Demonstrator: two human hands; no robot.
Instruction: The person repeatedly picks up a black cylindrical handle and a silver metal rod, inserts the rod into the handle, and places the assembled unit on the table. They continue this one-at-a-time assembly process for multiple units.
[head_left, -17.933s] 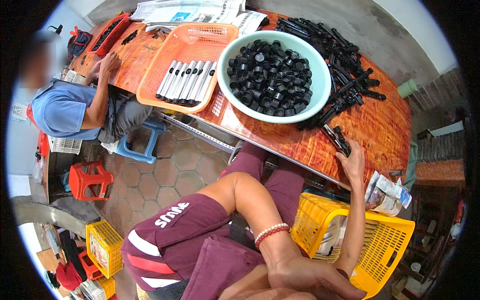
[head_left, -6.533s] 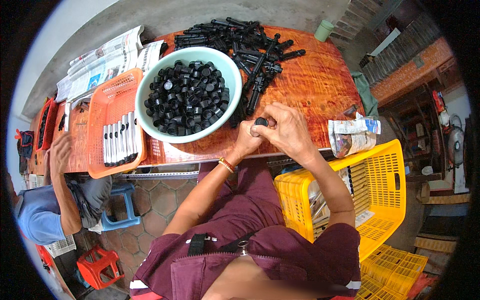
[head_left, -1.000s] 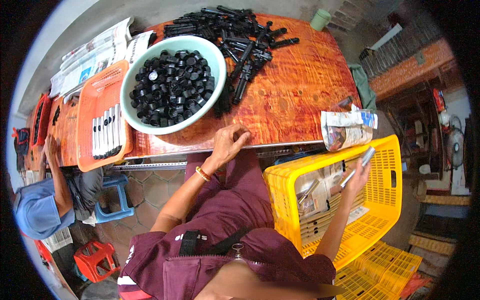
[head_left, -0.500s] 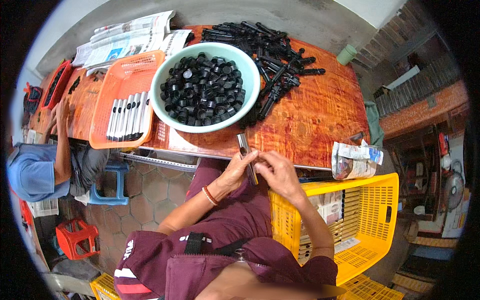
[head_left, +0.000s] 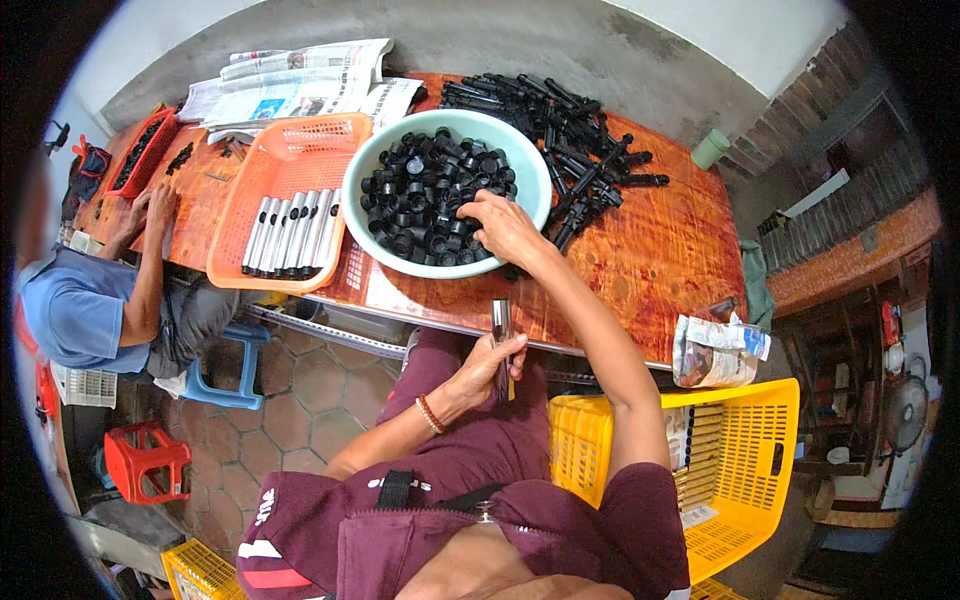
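My left hand is closed round a shiny metal tube, held upright over my lap just off the table's front edge. A dark hole or slot shows on the tube's side. Across the rim of a pale green basin reaches my right hand, its fingers curled and pinching at a black cap among the heap of short black caps. The fingertips are partly lost against the dark pile. Left of the basin, an orange basket holds a row of similar silver tubes.
Black rod-like parts are heaped behind the basin, with newspapers at the back left. At the right stand a green cup, a newspaper-wrapped bag and a yellow crate of tubes. Another person sits at the left.
My right hand has left the tube and moved up and forward into the basin of caps. My left hand keeps the tube, now more upright. The view has shifted slightly.
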